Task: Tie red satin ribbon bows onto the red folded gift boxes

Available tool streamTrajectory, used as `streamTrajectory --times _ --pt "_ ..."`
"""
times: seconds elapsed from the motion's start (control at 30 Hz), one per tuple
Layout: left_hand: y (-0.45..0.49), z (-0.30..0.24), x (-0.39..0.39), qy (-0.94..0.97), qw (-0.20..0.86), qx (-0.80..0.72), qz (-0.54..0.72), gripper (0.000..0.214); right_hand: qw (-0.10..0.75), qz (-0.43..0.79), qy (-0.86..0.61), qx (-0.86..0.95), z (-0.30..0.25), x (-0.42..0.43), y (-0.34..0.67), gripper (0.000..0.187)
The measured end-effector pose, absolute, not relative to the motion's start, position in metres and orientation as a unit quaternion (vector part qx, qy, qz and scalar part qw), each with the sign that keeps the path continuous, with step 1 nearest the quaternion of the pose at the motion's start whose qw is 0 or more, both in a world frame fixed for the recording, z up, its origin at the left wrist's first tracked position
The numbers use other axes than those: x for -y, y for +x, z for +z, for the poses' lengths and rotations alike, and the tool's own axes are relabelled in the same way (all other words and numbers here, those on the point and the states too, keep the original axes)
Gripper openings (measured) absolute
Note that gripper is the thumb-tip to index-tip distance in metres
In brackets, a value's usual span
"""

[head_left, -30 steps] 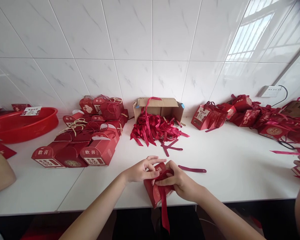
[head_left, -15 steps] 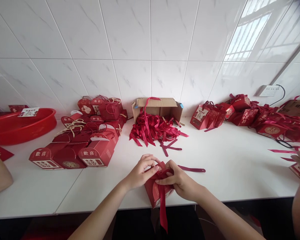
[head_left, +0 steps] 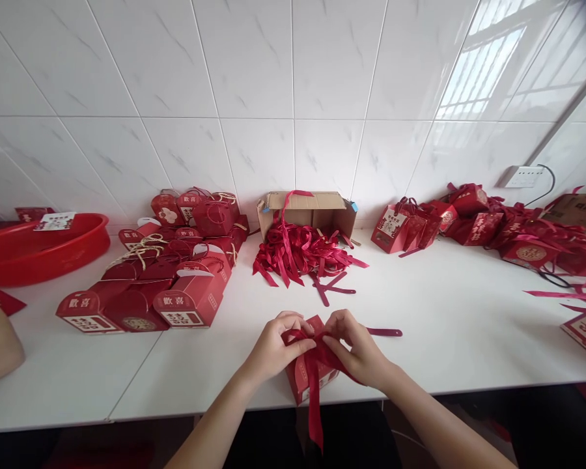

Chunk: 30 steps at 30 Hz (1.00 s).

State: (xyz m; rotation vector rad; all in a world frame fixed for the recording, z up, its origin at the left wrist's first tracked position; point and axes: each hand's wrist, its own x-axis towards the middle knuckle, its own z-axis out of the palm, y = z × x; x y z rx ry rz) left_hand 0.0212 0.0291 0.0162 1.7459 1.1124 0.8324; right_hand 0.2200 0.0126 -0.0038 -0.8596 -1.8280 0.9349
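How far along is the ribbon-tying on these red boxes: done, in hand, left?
Done, apparently: the beribboned boxes heaped at the right. In hand: the left hand and right hand pinch a ribbon over one red box at the edge of the table. Left, probably: the stacked boxes at the left, and loose ribbons spilling from the cardboard box.

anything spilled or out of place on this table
Yes: the cardboard box at the back lies on its side, red ribbons spilling onto the table. A loose strip lies by the right hand; the held ribbon hangs off the edge.
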Motion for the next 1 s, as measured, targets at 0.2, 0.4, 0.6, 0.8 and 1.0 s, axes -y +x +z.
streamTrajectory --times 0.2,0.4,0.6,0.8,1.0 --pt "0.023 0.014 -0.026 0.673 0.485 -0.438 0.346 0.014 0.484 0.455 -0.358 0.656 -0.005 -0.012 0.214 0.010" --pt "0.027 0.006 -0.023 0.665 0.457 -0.446 0.388 0.027 0.511 0.501 -0.370 0.592 -0.006 -0.017 0.213 0.018" --pt "0.027 -0.003 -0.023 0.646 0.467 -0.435 0.419 0.040 0.515 0.540 -0.360 0.561 -0.007 -0.015 0.212 0.023" --pt "0.028 0.000 -0.021 0.636 0.469 -0.438 0.428 0.041 0.506 0.529 -0.351 0.583 -0.006 -0.014 0.212 0.019" --pt "0.030 0.001 -0.021 0.618 0.471 -0.469 0.419 0.034 0.512 0.511 -0.355 0.592 -0.005 -0.014 0.212 0.017"
